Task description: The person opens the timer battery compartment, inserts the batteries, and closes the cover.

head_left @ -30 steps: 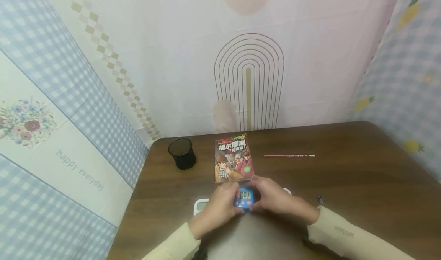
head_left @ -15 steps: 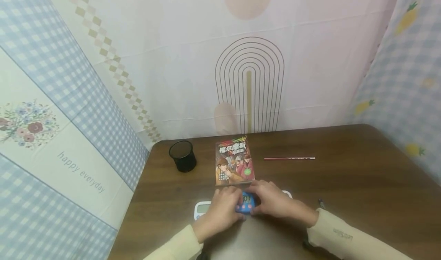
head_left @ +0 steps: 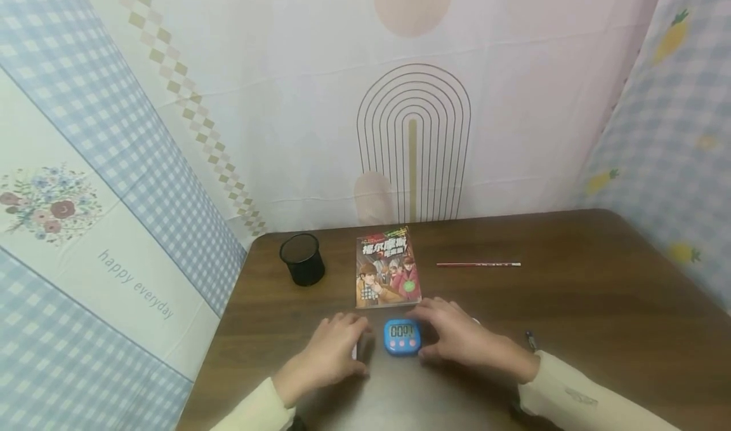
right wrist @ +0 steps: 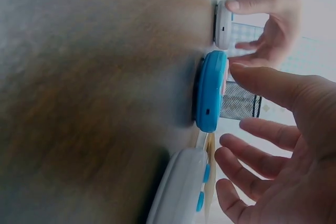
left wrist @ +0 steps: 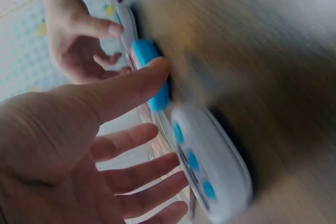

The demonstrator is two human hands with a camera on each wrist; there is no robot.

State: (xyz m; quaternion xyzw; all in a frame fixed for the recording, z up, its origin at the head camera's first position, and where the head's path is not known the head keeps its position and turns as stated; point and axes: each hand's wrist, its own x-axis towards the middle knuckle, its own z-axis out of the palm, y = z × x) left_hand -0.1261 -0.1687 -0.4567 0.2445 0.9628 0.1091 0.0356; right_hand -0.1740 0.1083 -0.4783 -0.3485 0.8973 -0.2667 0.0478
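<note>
A blue digital timer [head_left: 402, 337] with pink buttons lies face up on the table. My left hand [head_left: 330, 348] is off to its left, fingers spread and apart from it. Mostly covered by that hand in the head view, a white timer with blue buttons [left wrist: 212, 163] shows plainly in the left wrist view. My right hand [head_left: 459, 332] stands just right of the blue timer, fingers parted, holding nothing; whether a fingertip touches the timer I cannot tell. Under the right hand, a second white timer [right wrist: 181, 187] shows in the right wrist view.
Beyond the timers, a comic-style book [head_left: 387, 269] lies on the brown table [head_left: 571, 291]. A black mesh pen cup [head_left: 302, 259] stands at the back left. A red pencil [head_left: 478, 265] lies at the right, and a pen [head_left: 531, 340] sits near the right sleeve.
My left hand has let go of the blue timer and moved left, over the white timer. The right hand has stayed beside the blue timer. The blue timer's face is now uncovered.
</note>
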